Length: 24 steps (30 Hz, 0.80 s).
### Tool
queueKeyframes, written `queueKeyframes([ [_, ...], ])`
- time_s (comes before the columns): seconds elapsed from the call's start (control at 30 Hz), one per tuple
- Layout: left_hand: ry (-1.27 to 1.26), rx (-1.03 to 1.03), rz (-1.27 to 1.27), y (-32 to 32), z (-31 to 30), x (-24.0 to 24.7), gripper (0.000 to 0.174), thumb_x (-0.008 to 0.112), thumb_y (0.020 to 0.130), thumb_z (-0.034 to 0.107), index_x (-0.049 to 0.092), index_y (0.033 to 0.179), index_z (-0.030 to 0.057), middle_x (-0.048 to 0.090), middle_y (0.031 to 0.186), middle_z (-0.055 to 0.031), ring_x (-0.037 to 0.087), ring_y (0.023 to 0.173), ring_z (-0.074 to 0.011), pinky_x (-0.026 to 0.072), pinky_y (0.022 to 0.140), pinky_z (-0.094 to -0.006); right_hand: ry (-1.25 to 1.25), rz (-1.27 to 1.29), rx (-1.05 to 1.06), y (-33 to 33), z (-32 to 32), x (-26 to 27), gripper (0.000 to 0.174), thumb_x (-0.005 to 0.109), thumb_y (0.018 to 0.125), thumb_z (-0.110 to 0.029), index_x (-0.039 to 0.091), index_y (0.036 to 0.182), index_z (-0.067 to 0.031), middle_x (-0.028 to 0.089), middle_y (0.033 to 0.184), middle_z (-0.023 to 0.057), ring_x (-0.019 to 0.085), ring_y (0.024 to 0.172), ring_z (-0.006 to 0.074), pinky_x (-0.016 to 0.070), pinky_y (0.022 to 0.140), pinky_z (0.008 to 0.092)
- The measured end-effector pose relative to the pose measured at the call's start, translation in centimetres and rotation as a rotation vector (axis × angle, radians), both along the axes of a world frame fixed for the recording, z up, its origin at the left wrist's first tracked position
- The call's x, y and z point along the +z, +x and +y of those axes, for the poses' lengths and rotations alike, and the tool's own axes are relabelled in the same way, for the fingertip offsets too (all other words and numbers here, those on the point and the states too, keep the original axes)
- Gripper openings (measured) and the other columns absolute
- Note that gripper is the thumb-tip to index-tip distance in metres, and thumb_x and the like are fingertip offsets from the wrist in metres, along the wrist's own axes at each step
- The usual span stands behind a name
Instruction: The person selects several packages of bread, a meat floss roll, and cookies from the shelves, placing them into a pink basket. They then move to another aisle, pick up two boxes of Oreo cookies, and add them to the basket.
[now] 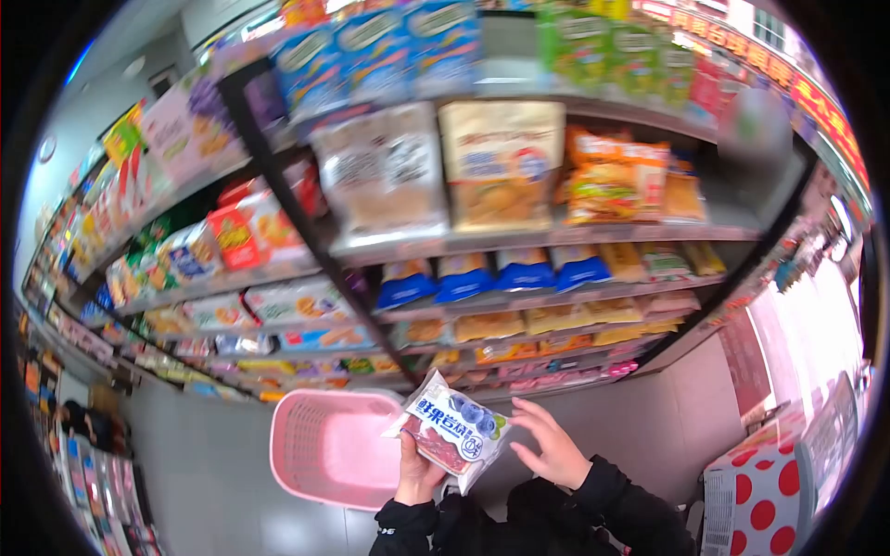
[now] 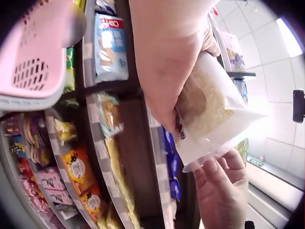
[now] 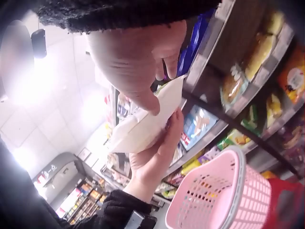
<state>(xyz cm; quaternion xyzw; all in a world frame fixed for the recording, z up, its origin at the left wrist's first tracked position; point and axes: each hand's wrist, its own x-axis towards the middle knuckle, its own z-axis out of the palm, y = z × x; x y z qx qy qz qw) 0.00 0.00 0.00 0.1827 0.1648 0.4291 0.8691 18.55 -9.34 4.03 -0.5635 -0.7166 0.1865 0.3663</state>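
A white snack packet [image 1: 454, 431] with blueberries and blue lettering printed on it is held in front of the body. My left hand [image 1: 419, 474] grips its lower left side, thumb on the front and fingers behind. The packet's plain pale side [image 2: 205, 107] shows in the left wrist view, beside the left hand [image 2: 167, 57]. With fingers spread, my right hand [image 1: 554, 447] is at the packet's right end. In the right wrist view, the right hand [image 3: 133, 67] is over the packet [image 3: 147, 126], its thumb overlapping it, while the left hand [image 3: 159, 150] supports it from below.
A pink plastic basket [image 1: 301, 463] stands on the grey floor [image 1: 204, 463] left of the hands. Shelves [image 1: 519, 243] of bagged and boxed snacks rise ahead and run off to the left. A box with red dots [image 1: 756, 496] stands at the lower right.
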Motion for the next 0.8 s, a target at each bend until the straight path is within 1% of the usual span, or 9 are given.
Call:
queueKeyframes([
  [0.07, 0.043, -0.12, 0.002, 0.1, 2.5, 0.4, 0.079, 0.061, 0.062, 0.055, 0.035, 0.12, 0.0092, 0.044, 0.117, -0.0089, 0.041, 0.108, -0.027, 0.0332, 0.09, -0.044, -0.074, 0.608, -0.205, -0.4, 1.1, -1.9, 0.035, 0.051, 0.082, -0.015, 0.041, 0.112, -0.0027, 0.04, 0.119, 0.0105, 0.049, 0.097, 0.0194, 0.0382, 0.085, 0.0294],
  [0.1, 0.06, -0.156, -0.032, 8.0, -3.3, 2.9, 0.079, 0.061, 0.062, 0.055, 0.035, 0.12, 0.0092, 0.044, 0.117, -0.0089, 0.041, 0.108, -0.027, 0.0332, 0.09, -0.044, -0.044, 0.577, -0.237, 7.2, -5.5, 0.4, 0.035, 0.051, 0.082, -0.015, 0.041, 0.112, -0.0027, 0.04, 0.119, 0.0105, 0.049, 0.097, 0.0194, 0.0382, 0.085, 0.0294],
  [0.2, 0.105, -0.225, -0.067, 13.9, -4.7, 4.2, 0.083, 0.064, 0.061, 0.052, 0.031, 0.121, 0.0057, 0.044, 0.115, -0.0086, 0.043, 0.106, -0.0247, 0.0358, 0.089, -0.0408, -0.45, 1.123, -0.056, 11.5, -8.8, 1.6, 0.034, 0.048, 0.084, -0.02, 0.042, 0.11, 0.0008, 0.051, 0.102, 0.0066, 0.05, 0.093, 0.0145, 0.0397, 0.083, 0.0292],
  [0.3, 0.242, -0.242, -0.03, 19.7, -6.8, 6.1, 0.08, 0.066, 0.061, 0.051, 0.033, 0.119, 0.0055, 0.046, 0.112, -0.0076, 0.046, 0.103, -0.0225, 0.0385, 0.086, -0.0381, -0.507, 1.254, 0.084, 15.0, -11.4, 1.6, 0.035, 0.045, 0.086, -0.024, 0.042, 0.11, 0.0, 0.051, 0.102, 0.0067, 0.05, 0.092, 0.0147, 0.0403, 0.083, 0.0289],
  [0.33, 0.253, -0.262, -0.045, 21.4, -7.5, 6.6, 0.078, 0.067, 0.061, 0.048, 0.033, 0.117, 0.0045, 0.047, 0.109, -0.007, 0.048, 0.099, -0.0203, 0.04, 0.084, -0.0359, -0.448, 1.322, 0.056, 16.1, -12.1, 1.6, 0.034, 0.043, 0.086, -0.021, 0.041, 0.112, 0.0009, 0.051, 0.103, 0.0082, 0.051, 0.093, 0.0179, 0.0408, 0.082, 0.0328],
  [0.43, 0.413, -0.327, 0.045, 25.4, -9.3, 7.0, 0.082, 0.064, 0.061, 0.053, 0.031, 0.119, 0.006, 0.044, 0.113, -0.0069, 0.044, 0.104, -0.0217, 0.0375, 0.087, -0.0381, -0.367, 1.391, -0.108, 19.6, -13.8, 2.4, 0.03, 0.041, 0.087, -0.02, 0.043, 0.109, 0.0, 0.051, 0.102, 0.0075, 0.052, 0.09, 0.0161, 0.0413, 0.082, 0.0308],
  [0.57, 0.449, -0.414, 0.119, 29.3, -10.3, 6.8, 0.079, 0.067, 0.062, 0.047, 0.03, 0.118, 0.0048, 0.045, 0.11, -0.0071, 0.046, 0.102, -0.0198, 0.0391, 0.085, -0.0369, -0.28, 1.496, -0.152, 22.9, -15.8, 3.8, 0.027, 0.038, 0.087, -0.014, 0.043, 0.109, 0.0002, 0.051, 0.101, 0.0076, 0.052, 0.09, 0.0163, 0.0417, 0.08, 0.0309],
  [0.7, 0.586, -0.608, 0.096, 30.8, -9.8, 6.4, 0.086, 0.07, 0.061, 0.04, 0.024, 0.123, 0.0019, 0.037, 0.12, -0.0079, 0.038, 0.11, -0.0193, 0.0298, 0.092, -0.0341, -0.193, 1.508, -0.337, 25.9, -17.1, 3.4, 0.026, 0.035, 0.086, -0.01, 0.043, 0.108, -0.0001, 0.052, 0.1, 0.0078, 0.053, 0.089, 0.0165, 0.0423, 0.078, 0.0307],
  [0.8, 0.487, -0.738, 0.035, 30.5, -8.5, 7.6, 0.095, 0.069, 0.062, 0.038, 0.013, 0.129, 0.0013, 0.026, 0.128, -0.0103, 0.029, 0.118, -0.022, 0.0239, 0.096, -0.0367, -0.132, 1.463, -0.437, 27.9, -17.4, 3.4, 0.021, 0.038, 0.085, -0.011, 0.047, 0.1, -0.0003, 0.055, 0.092, 0.0075, 0.055, 0.082, 0.0155, 0.0448, 0.073, 0.0291],
])
